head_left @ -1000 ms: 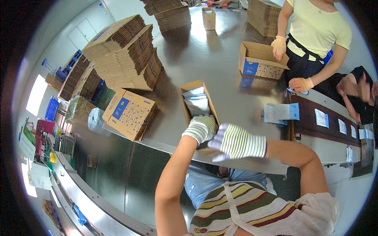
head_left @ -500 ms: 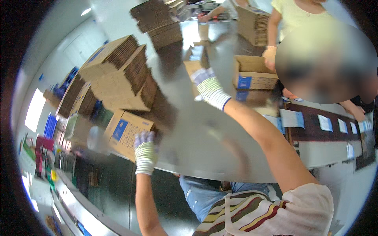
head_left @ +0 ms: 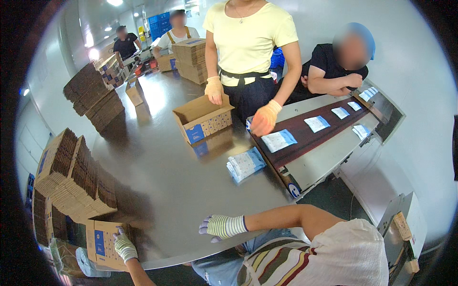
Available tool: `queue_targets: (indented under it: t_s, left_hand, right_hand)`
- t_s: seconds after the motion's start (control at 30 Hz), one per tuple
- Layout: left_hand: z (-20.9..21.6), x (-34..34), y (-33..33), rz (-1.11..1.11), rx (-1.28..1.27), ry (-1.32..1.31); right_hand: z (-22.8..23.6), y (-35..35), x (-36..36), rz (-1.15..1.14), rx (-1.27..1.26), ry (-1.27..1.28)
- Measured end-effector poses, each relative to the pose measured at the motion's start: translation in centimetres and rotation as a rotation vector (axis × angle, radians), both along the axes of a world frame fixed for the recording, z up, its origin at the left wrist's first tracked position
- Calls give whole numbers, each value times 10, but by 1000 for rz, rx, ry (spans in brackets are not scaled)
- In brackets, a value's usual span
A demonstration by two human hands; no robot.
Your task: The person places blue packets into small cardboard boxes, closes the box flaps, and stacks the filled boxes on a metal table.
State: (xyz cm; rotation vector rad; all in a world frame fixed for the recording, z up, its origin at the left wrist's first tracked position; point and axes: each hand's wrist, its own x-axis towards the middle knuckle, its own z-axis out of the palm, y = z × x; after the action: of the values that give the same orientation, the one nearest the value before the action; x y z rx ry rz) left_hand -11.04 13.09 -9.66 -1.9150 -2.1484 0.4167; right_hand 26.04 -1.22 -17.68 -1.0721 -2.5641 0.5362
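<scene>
My left hand, in a striped glove with purple fingertips, rests against a brown cardboard box with a blue panel at the table's near left corner. Its fingers lie along the box's face rather than wrapping round it. My right hand, gloved the same way, hovers over the near table edge before my body. Its fingers are loosely extended to the left, and nothing shows in them. Beyond it, a small pile of blue-and-white packets lies on the metal table.
Flattened cartons stand stacked at left; another stack stands behind. A co-worker's gloved hand holds an open carton; the other is over a conveyor carrying packets. Farther off stands a narrow carton.
The view has swung to the right. My right hand has drawn back from a carton farther up the table to the near edge. My left hand stays at its box.
</scene>
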Motion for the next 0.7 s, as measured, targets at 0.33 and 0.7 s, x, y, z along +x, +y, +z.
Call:
queue_targets:
  t_s: [0.33, 0.7]
  left_hand:
    - [83, -20, -106, -235, 639, -114]
    - [63, 69, -197, -32, 744, -1942]
  right_hand:
    - [29, -5, -8, -63, -160, 100]
    - [141, 68, 48, -229, -198, 1177]
